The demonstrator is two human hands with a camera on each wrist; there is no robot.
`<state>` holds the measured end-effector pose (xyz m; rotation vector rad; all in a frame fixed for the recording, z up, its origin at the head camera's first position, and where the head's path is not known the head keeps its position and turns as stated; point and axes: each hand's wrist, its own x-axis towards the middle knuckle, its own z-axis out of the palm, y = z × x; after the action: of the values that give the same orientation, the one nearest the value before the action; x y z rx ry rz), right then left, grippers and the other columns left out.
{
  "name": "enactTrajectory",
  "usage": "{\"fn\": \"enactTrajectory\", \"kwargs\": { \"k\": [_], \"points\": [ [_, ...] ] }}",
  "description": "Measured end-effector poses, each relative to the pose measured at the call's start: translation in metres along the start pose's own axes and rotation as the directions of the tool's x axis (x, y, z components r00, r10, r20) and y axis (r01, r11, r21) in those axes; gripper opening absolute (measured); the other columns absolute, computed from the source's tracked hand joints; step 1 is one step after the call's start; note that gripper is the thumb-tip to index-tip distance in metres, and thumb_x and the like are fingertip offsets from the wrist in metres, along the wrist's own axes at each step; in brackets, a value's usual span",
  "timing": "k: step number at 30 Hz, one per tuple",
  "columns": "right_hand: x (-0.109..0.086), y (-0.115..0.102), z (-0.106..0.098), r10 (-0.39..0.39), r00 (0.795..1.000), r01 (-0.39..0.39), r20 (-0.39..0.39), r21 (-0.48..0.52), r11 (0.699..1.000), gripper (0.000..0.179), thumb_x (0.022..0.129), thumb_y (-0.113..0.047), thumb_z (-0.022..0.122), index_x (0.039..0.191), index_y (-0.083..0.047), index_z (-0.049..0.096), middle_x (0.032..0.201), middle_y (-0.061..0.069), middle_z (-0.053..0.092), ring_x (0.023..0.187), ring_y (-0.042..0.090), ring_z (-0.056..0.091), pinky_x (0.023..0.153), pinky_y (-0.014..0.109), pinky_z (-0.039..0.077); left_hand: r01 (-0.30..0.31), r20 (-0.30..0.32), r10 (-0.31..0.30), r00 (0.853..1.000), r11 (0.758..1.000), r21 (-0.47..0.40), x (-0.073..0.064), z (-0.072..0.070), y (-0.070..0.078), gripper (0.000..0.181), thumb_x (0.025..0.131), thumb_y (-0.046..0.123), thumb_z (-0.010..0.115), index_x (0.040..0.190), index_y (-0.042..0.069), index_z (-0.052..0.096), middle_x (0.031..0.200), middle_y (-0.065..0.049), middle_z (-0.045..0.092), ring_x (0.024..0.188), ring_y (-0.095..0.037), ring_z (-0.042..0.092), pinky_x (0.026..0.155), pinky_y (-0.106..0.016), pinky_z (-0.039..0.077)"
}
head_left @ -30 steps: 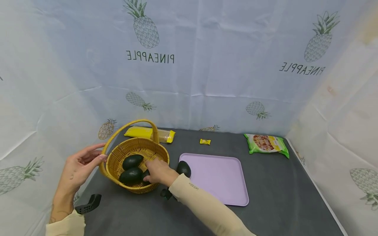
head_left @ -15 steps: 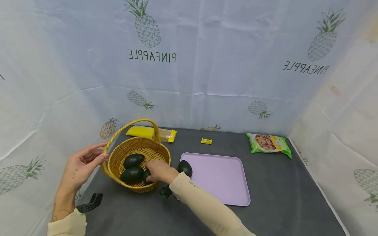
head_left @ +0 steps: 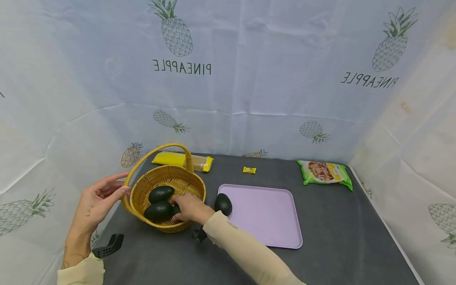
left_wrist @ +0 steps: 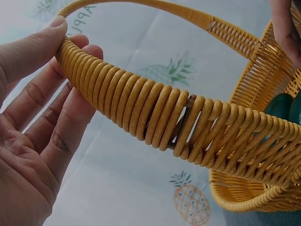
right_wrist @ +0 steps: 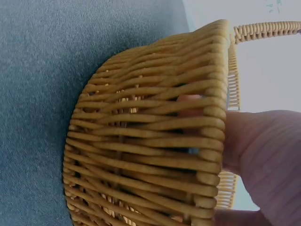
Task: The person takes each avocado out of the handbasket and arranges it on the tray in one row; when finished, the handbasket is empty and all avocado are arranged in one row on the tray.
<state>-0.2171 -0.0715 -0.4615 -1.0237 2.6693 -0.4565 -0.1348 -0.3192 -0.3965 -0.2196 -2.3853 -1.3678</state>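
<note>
My left hand holds the handle of a yellow wicker basket between thumb and fingers. Up close in the left wrist view, that arched handle is wrapped in coiled strands. Two dark green avocados lie side by side inside the basket. Reaching over the near right rim, my right hand has its thumb and fingers around another avocado, mostly hidden beneath it. The basket wall screens most of these fingers in the right wrist view.
One more avocado lies at the left edge of a lilac tray. Behind the basket is a yellow packet. A small yellow wrapped piece and a green food packet lie farther back on the dark table.
My right hand's fingers have shifted slightly inside the basket. The left hand stays on the handle, and the head view has shifted a little.
</note>
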Motion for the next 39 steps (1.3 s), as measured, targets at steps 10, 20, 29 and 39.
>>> {"fn": "enactTrajectory", "kwargs": {
  "k": [10, 20, 29, 39],
  "points": [
    [0.005, -0.004, 0.005, 0.059, 0.998, -0.06, 0.023, 0.017, 0.998, 0.048, 0.084, -0.026, 0.084, 0.128, -0.027, 0.064, 0.109, -0.004, 0.067, 0.097, 0.01, 0.056, 0.075, 0.023, 0.051, 0.008, 0.002, -0.008, 1.0, 1.0, 0.014, 0.0, -0.001, 0.0, 0.045, 0.095, 0.003, 0.069, 0.14, 0.004, 0.06, 0.099, 0.014, 0.074, 0.082, -0.005, 0.071, 0.073, -0.015, 0.056],
    [0.008, -0.002, 0.012, 0.06, 0.998, -0.06, 0.002, 0.064, 0.996, 0.041, 0.088, -0.031, 0.081, 0.124, -0.025, 0.062, 0.105, -0.005, 0.07, 0.081, 0.006, 0.059, 0.071, 0.02, 0.049, 0.004, 0.001, -0.004, 1.0, 1.0, 0.022, 0.001, 0.0, -0.001, 0.045, 0.095, 0.003, 0.069, 0.139, 0.004, 0.061, 0.098, 0.015, 0.074, 0.081, -0.006, 0.071, 0.072, -0.016, 0.056],
    [0.01, -0.001, 0.013, 0.081, 0.997, -0.082, 0.009, 0.088, 0.993, 0.047, 0.085, -0.032, 0.084, 0.126, -0.028, 0.061, 0.106, -0.006, 0.069, 0.082, 0.006, 0.058, 0.071, 0.021, 0.05, 0.001, 0.002, -0.001, 1.0, 1.0, 0.016, 0.001, 0.0, 0.002, 0.044, 0.095, 0.002, 0.069, 0.139, 0.003, 0.061, 0.097, 0.015, 0.074, 0.08, -0.007, 0.071, 0.072, -0.017, 0.056],
    [0.009, 0.003, 0.008, 0.09, 0.996, -0.088, -0.006, 0.136, 0.987, 0.054, 0.083, -0.031, 0.085, 0.129, -0.029, 0.058, 0.108, -0.005, 0.068, 0.085, 0.008, 0.057, 0.072, 0.023, 0.049, 0.01, 0.004, -0.01, 1.0, 1.0, 0.013, 0.0, -0.001, 0.002, 0.045, 0.095, 0.002, 0.069, 0.139, 0.003, 0.06, 0.099, 0.015, 0.074, 0.082, -0.006, 0.072, 0.072, -0.017, 0.057]
  ]
}}
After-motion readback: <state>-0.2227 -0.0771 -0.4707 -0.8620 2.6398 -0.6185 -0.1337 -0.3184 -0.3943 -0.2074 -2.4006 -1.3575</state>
